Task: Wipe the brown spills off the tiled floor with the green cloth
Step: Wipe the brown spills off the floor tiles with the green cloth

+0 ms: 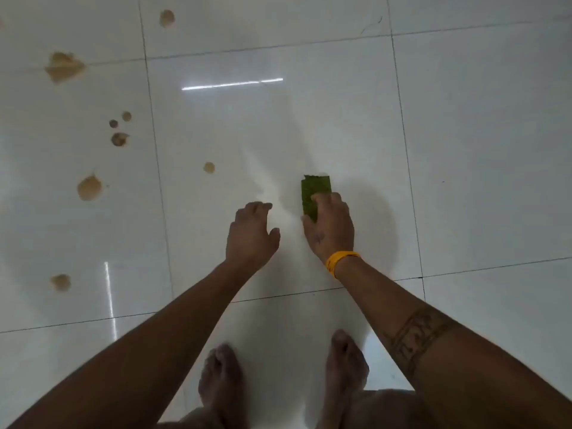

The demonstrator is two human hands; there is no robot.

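Note:
The green cloth [315,191] lies folded on the white tiled floor [464,150] near the middle. My right hand [331,226], with a yellow wristband, grips its near end, fingers curled over it. My left hand [251,233] hovers just left of it with fingers loosely spread, holding nothing. Several brown spills dot the floor to the left: a large one [64,67] at far left, one at the top [167,18], a small cluster [119,139], a single drop [209,167], a round patch [89,187] and one lower down [61,282].
My two bare feet [221,385] stand at the bottom centre, close behind my hands. Dark grout lines cross the glossy tiles, which reflect ceiling lights. The tiles to the right show no spills.

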